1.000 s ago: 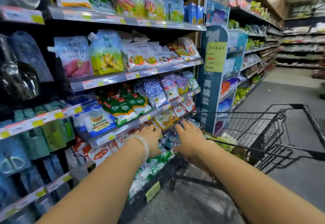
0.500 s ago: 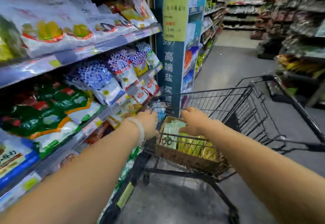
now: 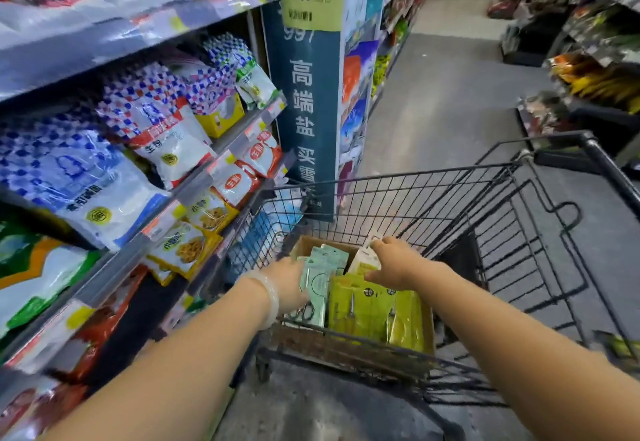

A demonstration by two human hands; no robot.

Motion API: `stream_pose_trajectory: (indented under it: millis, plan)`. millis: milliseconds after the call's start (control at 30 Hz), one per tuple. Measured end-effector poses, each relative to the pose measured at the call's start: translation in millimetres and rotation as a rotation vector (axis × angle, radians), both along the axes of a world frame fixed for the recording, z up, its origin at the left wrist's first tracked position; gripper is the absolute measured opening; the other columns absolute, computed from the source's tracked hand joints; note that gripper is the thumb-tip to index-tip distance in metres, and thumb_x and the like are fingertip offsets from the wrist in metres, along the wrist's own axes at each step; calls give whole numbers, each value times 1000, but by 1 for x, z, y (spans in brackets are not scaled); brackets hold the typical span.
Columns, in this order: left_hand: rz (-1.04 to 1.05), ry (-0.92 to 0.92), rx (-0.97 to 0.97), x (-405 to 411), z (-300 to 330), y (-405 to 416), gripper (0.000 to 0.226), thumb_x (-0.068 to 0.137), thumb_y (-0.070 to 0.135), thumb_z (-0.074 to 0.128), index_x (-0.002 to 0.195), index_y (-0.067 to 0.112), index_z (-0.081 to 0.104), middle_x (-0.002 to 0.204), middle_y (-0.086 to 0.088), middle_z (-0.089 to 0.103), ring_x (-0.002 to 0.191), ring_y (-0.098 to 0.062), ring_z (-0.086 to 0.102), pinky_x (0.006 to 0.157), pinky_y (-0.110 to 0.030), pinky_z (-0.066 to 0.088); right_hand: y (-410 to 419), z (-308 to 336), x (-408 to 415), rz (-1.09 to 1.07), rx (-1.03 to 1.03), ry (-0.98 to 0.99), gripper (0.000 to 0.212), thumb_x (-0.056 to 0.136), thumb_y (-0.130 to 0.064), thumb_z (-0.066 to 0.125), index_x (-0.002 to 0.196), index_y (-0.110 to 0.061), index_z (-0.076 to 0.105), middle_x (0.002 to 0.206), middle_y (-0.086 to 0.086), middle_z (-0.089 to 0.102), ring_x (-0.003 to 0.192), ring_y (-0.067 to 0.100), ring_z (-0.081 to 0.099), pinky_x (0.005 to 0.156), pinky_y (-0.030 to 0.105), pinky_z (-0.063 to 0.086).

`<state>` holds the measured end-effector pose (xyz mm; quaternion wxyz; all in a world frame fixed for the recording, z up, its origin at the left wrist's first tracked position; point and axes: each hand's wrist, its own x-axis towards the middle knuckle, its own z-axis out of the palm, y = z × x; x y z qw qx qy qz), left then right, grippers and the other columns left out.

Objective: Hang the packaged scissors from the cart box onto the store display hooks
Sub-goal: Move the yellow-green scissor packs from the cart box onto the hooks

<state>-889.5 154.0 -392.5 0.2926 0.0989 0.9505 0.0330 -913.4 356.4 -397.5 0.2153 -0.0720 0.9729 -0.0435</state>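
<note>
The packaged scissors (image 3: 320, 283) were located upright in the cardboard box (image 3: 301, 246) at the near end of the wire shopping cart (image 3: 450, 205), with mint-green packs on the left and yellow-green packs (image 3: 367, 305) on the right. Half a second earlier both hands had been held at the near rim of the cart, above the box; both were now lowered into the box, so the pick-up step was judged to have begun, with no pack yet lifted clear.

The left hand (image 3: 289, 281) was placed against the left face of the mint-green packs; its fingers were hidden behind the packs, so whether a pack was gripped could not be told. The right hand (image 3: 394, 262) was curled over the top edge of a pale pack (image 3: 363, 260) at the back of the box, and the pack was pinched between fingers and thumb.

A pale bangle (image 3: 268, 296) was worn on the left wrist. Bagged goods were stacked on the shelving (image 3: 207, 177) to the left of the cart. Compared with the earlier frame, the box was seen closer and more fully. No display hooks were visible in this view.
</note>
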Motion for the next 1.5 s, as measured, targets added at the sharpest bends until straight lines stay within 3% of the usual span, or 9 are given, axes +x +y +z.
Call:
stream_pose_trajectory:
  millis: [367, 500, 700, 833, 900, 1100, 1300, 1400, 1500]
  plan:
    - [121, -282, 33, -78, -120, 27, 54, 92, 34, 53, 137, 7, 40, 132, -13, 54, 118, -30, 55, 98, -40, 47, 36, -133, -46, -239, -146, -402, 71, 90, -36, 57, 146, -7, 23, 145, 13, 42, 128, 29, 45, 102, 34, 42]
    - [163, -437, 82, -86, -162, 37, 55, 94, 35, 52, 139, 7, 37, 97, 2, 56, 90, -20, 58, 71, -28, 48, 34, -177, -39, -412, -227, -520, 74, 91, -36, 56, 148, -10, 18, 145, 10, 42, 129, 26, 46, 101, 30, 41]
    - [286, -522, 195, -92, -201, 50, 75, 94, 40, 51, 151, 13, 12, 155, -7, 26, 139, -25, 35, 108, -33, 34, 27, -224, -34, -671, -395, -497, 45, 90, -31, 59, 128, -7, 52, 121, 10, 61, 110, 24, 58, 84, 26, 44]
    - [442, -499, 374, -88, -212, 50, 55, 90, 31, 59, 138, 17, 39, 141, -4, 49, 128, -22, 47, 109, -37, 38, 28, -224, -35, -755, -556, -399, 9, 94, -22, 54, 87, -19, 59, 74, -8, 53, 73, 12, 52, 63, 22, 41]
    - [507, -490, 444, -91, -208, 50, 51, 88, 29, 62, 134, 15, 43, 136, -4, 51, 125, -21, 49, 107, -36, 40, 31, -215, -38, -779, -617, -323, 23, 94, -22, 52, 71, -24, 49, 67, -6, 49, 67, 15, 48, 65, 25, 41]
    - [732, -482, 684, -111, -182, 44, 49, 85, 23, 69, 126, 15, 43, 117, -4, 55, 104, -19, 54, 94, -36, 45, 29, -164, -72, -868, -943, -215, 18, 96, -23, 47, 79, -19, 50, 75, 1, 50, 71, 19, 48, 64, 33, 46]
    - [867, -457, 740, -116, -181, 22, 26, 90, 26, 62, 108, 9, 56, 114, -11, 63, 104, -26, 61, 98, -46, 48, 8, -150, -92, -951, -1107, -308, 23, 96, -23, 50, 74, -18, 49, 61, -6, 53, 51, 8, 50, 48, 21, 44]
    - [1000, -496, 840, -116, -187, 16, 11, 96, 13, 51, 106, 10, 54, 111, -14, 65, 101, -28, 63, 80, -38, 54, 9, -160, -86, -1006, -1031, -382, 25, 98, -22, 44, 76, -12, 50, 68, 5, 54, 49, 12, 51, 44, 20, 45]
    - [1034, -465, 822, -117, -196, 4, 6, 95, 14, 53, 100, 15, 56, 112, -22, 65, 99, -29, 63, 89, -42, 49, 30, -183, -69, -1003, -624, -461, 18, 96, -23, 49, 87, -8, 55, 82, 12, 61, 61, 20, 59, 64, 34, 57]
